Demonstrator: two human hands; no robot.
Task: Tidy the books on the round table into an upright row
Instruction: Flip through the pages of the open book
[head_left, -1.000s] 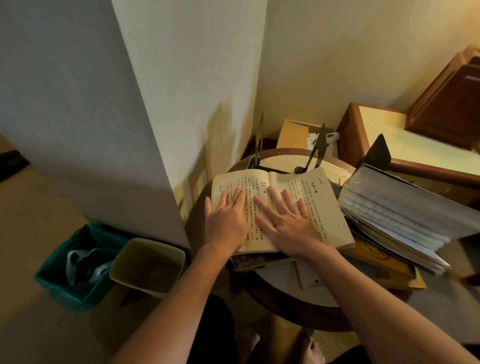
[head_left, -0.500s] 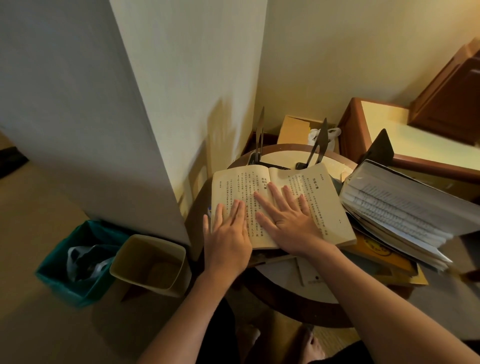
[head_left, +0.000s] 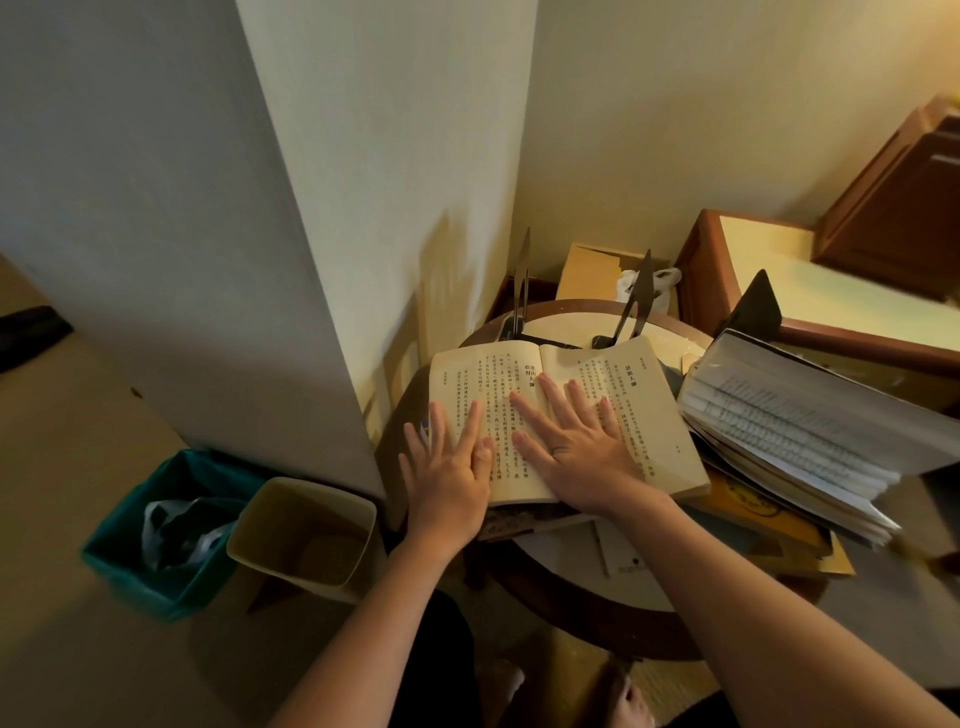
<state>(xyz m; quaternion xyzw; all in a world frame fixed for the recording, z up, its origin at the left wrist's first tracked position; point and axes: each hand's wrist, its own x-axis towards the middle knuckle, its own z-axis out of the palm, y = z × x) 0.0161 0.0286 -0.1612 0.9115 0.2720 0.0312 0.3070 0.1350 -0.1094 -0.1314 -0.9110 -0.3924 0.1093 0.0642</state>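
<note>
An open book (head_left: 639, 384) with yellowed pages of vertical print lies flat on the round table (head_left: 582, 613). My right hand (head_left: 571, 447) presses flat on its middle with spread fingers. My left hand (head_left: 449, 467) lies flat at the book's near left corner, fingers straight and partly off the page edge. To the right, a thick open book (head_left: 800, 415) rests slanted on a pile with a yellow cover (head_left: 748, 512). Two dark metal bookends (head_left: 631, 306) stand at the table's back.
A wall corner (head_left: 311, 260) juts close on the left of the table. On the floor below it stand a beige bin (head_left: 306, 535) and a teal bin (head_left: 156, 530). A wooden cabinet (head_left: 727, 270) and a cardboard box (head_left: 592, 270) sit behind the table.
My left hand has slid back toward me and leftward, from the left page to the book's near left corner. The right hand has stayed pressed on the book.
</note>
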